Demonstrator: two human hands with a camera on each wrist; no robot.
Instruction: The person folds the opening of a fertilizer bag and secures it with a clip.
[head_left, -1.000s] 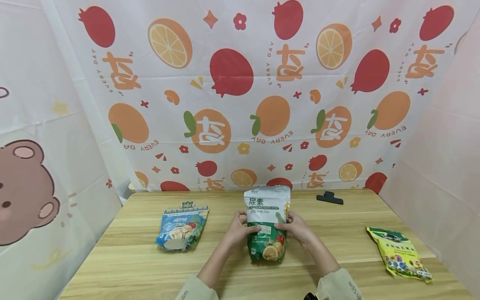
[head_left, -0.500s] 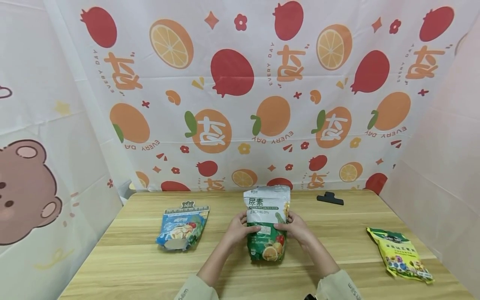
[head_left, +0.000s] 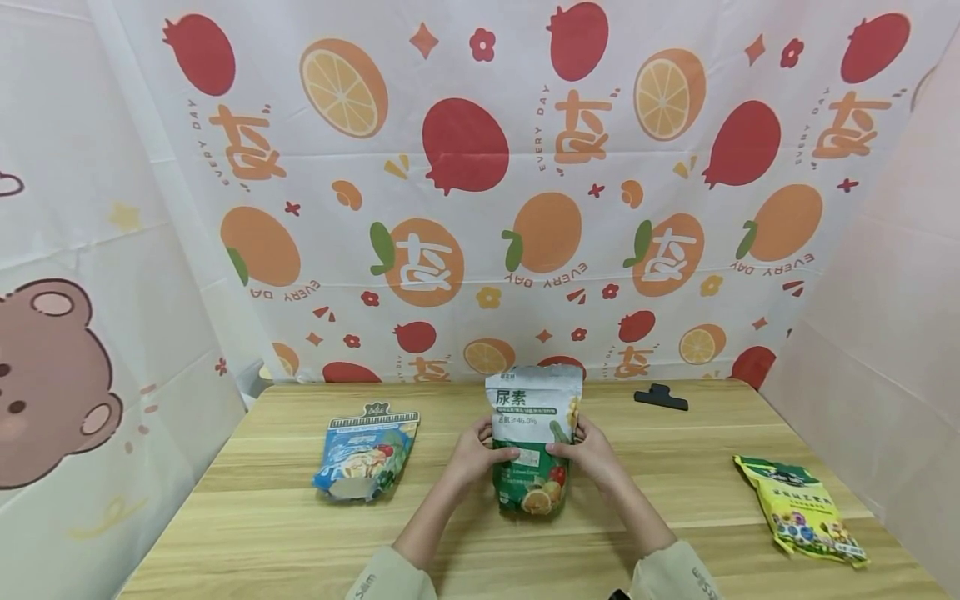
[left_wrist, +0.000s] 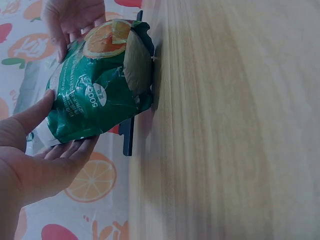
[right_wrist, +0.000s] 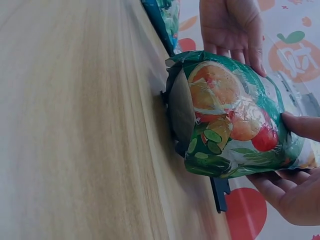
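Both hands hold a green and white urea fertilizer bag (head_left: 531, 433) upright at the middle of the table. My left hand (head_left: 472, 454) grips its left side, thumb on the front and fingers behind; my right hand (head_left: 594, 457) grips the right side the same way. From the left wrist view, the bag's green lower part (left_wrist: 95, 95) and its folded base face the wood, close over it. In the right wrist view, fruit and vegetables are printed on the bag (right_wrist: 235, 115), and its base edge is crumpled.
On the wooden table (head_left: 300, 550), a blue food pouch (head_left: 363, 462) with a clip across its top lies left of the bag. A black clip (head_left: 660, 396) lies back right. A yellow and green packet (head_left: 801, 510) lies far right. A fruit-print curtain (head_left: 480, 250) hangs behind.
The bag has risen slightly in the head view over the last half second, its top and base both higher. Both hands keep the same grip.
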